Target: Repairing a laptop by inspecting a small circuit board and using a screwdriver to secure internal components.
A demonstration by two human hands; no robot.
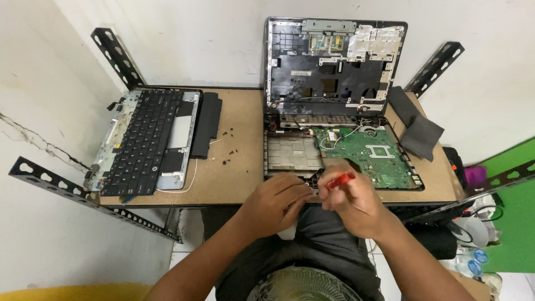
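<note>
Hands first, from the head camera: our right hand (354,200) is clenched round a red-handled screwdriver (340,180), and our left hand (276,202) curls beside it, fingertips meeting the right; whether it pinches something small we cannot tell. Both hover at the near edge of the opened laptop base (292,153), just ahead of us.

Risk, as we judge it: the driver tip sits close to the bare green circuit board (370,151) beyond our right hand, and a slip could scratch it or snag the thin white wires (334,138) crossing it. Beyond our left hand, tiny black screws (228,149) lie loose on the smooth brown tabletop (245,111); a stray sleeve could scatter them.

Textures now: the base is matte black plastic with a grey ribbed metal plate, and the upright lid shell (334,61) behind it shows foil patches. Far off our left, the flat keyboard panel (142,142) lies beside a long black battery bar (205,124). Off our right, a soft dark grey cloth (415,125) droops.
</note>
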